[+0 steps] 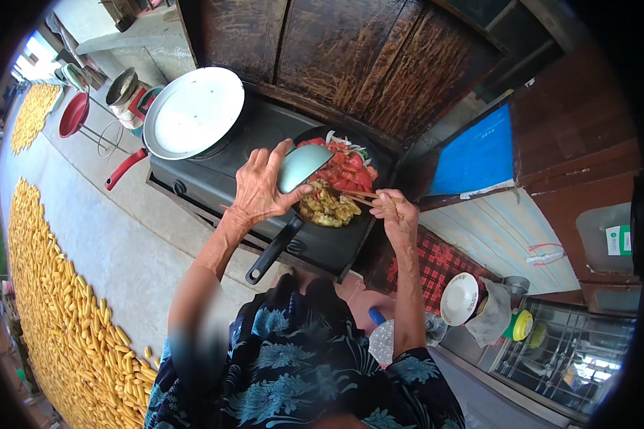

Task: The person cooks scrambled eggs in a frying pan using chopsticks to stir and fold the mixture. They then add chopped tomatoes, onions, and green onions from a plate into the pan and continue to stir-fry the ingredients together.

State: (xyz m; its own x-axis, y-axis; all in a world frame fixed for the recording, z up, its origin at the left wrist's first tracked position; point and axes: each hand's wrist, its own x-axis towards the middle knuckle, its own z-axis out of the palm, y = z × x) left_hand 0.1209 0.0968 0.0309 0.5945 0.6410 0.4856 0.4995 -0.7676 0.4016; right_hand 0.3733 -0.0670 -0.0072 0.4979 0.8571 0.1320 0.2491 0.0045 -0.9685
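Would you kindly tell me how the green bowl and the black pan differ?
The green bowl is pale; the black pan is dark. The green bowl is smaller than the black pan. The green bowl is tilted in the left hand; the black pan sits on the stove.

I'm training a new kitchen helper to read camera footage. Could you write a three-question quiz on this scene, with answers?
1. True or false: the right hand is holding a spoon.

2. Fill in the blank: the left hand holds a tilted, pale green ____ over the black pan.

3. Multiple choice: what is spread over the pale ground on the left side of the picture?
A) Red peppers
B) Yellow corn cobs
C) Potatoes

Key:
1. False; it holds chopsticks.
2. Bowl.
3. B.
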